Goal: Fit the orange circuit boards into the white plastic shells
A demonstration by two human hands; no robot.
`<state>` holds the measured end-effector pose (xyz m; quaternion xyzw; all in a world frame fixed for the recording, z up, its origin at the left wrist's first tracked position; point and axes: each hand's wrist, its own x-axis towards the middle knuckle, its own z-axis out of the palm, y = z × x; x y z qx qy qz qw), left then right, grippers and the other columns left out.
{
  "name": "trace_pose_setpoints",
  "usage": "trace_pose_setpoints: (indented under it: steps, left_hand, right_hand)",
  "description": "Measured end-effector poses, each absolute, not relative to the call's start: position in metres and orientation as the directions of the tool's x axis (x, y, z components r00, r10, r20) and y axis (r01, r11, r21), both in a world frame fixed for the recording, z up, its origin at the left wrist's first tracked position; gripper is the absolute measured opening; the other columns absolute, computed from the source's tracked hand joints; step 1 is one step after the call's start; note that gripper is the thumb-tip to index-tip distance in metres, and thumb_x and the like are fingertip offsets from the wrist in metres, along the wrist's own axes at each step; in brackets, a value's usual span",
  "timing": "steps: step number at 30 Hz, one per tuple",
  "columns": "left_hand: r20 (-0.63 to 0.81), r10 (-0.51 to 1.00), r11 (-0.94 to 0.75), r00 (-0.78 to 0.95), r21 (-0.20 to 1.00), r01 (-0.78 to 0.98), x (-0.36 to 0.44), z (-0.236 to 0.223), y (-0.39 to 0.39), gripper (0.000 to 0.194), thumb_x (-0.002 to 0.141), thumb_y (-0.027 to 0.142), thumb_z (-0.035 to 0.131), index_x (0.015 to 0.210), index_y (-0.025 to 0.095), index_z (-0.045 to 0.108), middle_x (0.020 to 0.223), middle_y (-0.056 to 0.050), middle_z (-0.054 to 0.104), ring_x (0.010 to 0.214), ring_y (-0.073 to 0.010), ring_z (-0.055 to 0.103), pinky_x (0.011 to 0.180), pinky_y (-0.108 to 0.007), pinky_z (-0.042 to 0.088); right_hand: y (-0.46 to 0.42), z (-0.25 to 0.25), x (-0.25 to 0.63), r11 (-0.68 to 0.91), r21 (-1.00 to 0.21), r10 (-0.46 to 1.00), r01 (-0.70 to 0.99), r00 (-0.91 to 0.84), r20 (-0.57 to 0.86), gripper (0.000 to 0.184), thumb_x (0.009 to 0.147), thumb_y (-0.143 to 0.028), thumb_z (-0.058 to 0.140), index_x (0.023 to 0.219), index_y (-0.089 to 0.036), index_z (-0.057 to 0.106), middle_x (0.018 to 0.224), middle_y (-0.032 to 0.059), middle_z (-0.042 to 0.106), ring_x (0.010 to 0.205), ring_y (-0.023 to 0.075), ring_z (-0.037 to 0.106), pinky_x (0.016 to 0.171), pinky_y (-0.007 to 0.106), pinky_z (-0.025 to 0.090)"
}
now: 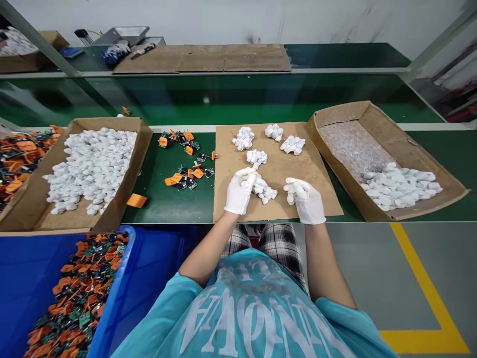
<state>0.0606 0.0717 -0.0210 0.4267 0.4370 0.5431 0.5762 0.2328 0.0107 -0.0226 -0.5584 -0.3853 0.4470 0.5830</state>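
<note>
Both my hands wear white gloves above a flat cardboard sheet (233,144). My left hand (239,191) has its fingers bent together against the near pile of small white pieces (265,191). Whether a piece is between those fingers is hard to see, white on white. My right hand (304,200) is just right of that pile, fingers curled in and thumb side toward the pile; what they hold, if anything, is hidden. Farther back on the sheet lie several more small piles, among them a white pile (257,157) and a white cluster (293,145).
At left stands a cardboard box (143,144) of white pieces, and at right a tilted box (343,174) with more. Orange-and-green circuit parts (188,176) lie on the green bench (167,206). A blue bin (112,303) of such parts sits below. A shelf (346,54) runs behind.
</note>
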Motion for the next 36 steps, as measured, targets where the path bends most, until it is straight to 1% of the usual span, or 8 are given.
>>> trace_pose_setpoints:
  steps: [3,5,9,13,17,24,29,36]
  left_hand:
    - [0.130,0.970,-0.149,0.204,0.985,0.083,0.075,-0.005,0.093,0.022,0.079,0.031,0.066,0.096,0.017,0.065,0.081,-0.004,0.071,0.078,-0.0173,0.067,0.074,-0.029,0.051]
    - [0.184,0.915,-0.309,0.358,0.892,0.331,0.087,0.005,0.106,0.016,0.079,0.023,0.065,0.092,0.016,0.069,0.086,-0.006,0.072,0.087,-0.0204,0.066,0.082,-0.030,0.049]
    - [0.073,0.853,-0.439,0.518,0.637,0.634,0.101,0.017,0.119,0.028,0.083,0.024,0.060,0.107,0.013,0.069,0.101,-0.012,0.070,0.095,-0.0243,0.064,0.086,-0.034,0.047]
    - [0.184,0.859,-0.508,0.478,0.431,0.746,0.079,0.026,0.119,0.043,0.089,0.035,0.052,0.128,0.018,0.060,0.118,-0.012,0.066,0.108,-0.0273,0.059,0.091,-0.037,0.045]
    - [0.250,0.906,-0.409,0.341,0.307,0.860,0.016,0.033,0.121,0.035,0.091,0.028,0.044,0.119,0.022,0.066,0.119,-0.007,0.067,0.110,-0.0249,0.058,0.093,-0.036,0.044]
    - [-0.013,0.941,-0.338,0.339,0.035,0.940,-0.065,0.018,0.123,0.042,0.084,0.036,0.056,0.121,0.018,0.064,0.135,-0.009,0.057,0.130,-0.0338,0.040,0.103,-0.047,0.035]
    - [-0.005,0.928,-0.370,0.371,0.090,0.925,-0.068,0.010,0.124,0.031,0.085,0.031,0.055,0.108,0.016,0.069,0.117,-0.013,0.065,0.118,-0.0345,0.048,0.094,-0.048,0.039]
    - [0.196,0.925,-0.375,0.326,0.327,0.868,-0.068,0.014,0.133,0.019,0.071,0.023,0.073,0.087,0.016,0.065,0.098,-0.013,0.066,0.116,-0.0349,0.055,0.099,-0.047,0.041]
  right_hand:
    - [0.019,-0.027,0.237,0.014,-0.998,0.955,-0.067,0.298,-0.007,0.047,0.070,-0.047,0.072,0.108,-0.020,0.065,0.083,0.0012,0.065,0.053,0.0075,0.053,0.048,0.023,0.046]
    - [0.022,-0.028,0.238,0.003,-0.998,0.957,-0.063,0.289,-0.015,0.055,0.066,-0.044,0.077,0.114,-0.022,0.062,0.083,-0.0004,0.065,0.053,0.0080,0.055,0.049,0.023,0.049]
    - [0.021,-0.028,0.238,-0.050,-0.995,0.949,-0.089,0.307,-0.075,0.053,0.065,-0.050,0.076,0.107,-0.020,0.062,0.084,0.0024,0.070,0.050,0.0094,0.060,0.046,0.023,0.050]
    - [0.018,-0.025,0.237,-0.103,-0.991,0.954,-0.084,0.275,-0.123,0.048,0.071,-0.059,0.067,0.094,-0.017,0.064,0.079,0.0068,0.072,0.046,0.0108,0.061,0.041,0.022,0.048]
    - [0.015,-0.026,0.234,-0.080,-0.992,0.961,-0.097,0.255,-0.103,0.046,0.072,-0.058,0.068,0.092,-0.017,0.065,0.078,0.0079,0.073,0.052,0.0142,0.065,0.047,0.025,0.053]
    - [0.018,-0.041,0.239,0.066,-0.992,0.956,-0.104,0.291,0.033,0.050,0.070,-0.043,0.074,0.115,-0.024,0.063,0.105,0.0069,0.070,0.081,0.0190,0.071,0.078,0.039,0.060]
    - [0.017,-0.043,0.242,0.072,-0.997,0.930,-0.030,0.364,0.057,0.046,0.072,-0.045,0.073,0.114,-0.025,0.067,0.113,0.0053,0.067,0.097,0.0206,0.068,0.097,0.043,0.053]
    - [0.013,-0.030,0.233,0.036,-0.988,0.946,-0.149,0.323,-0.015,0.050,0.068,-0.051,0.076,0.108,-0.021,0.068,0.100,0.0061,0.073,0.085,0.0201,0.071,0.083,0.041,0.060]
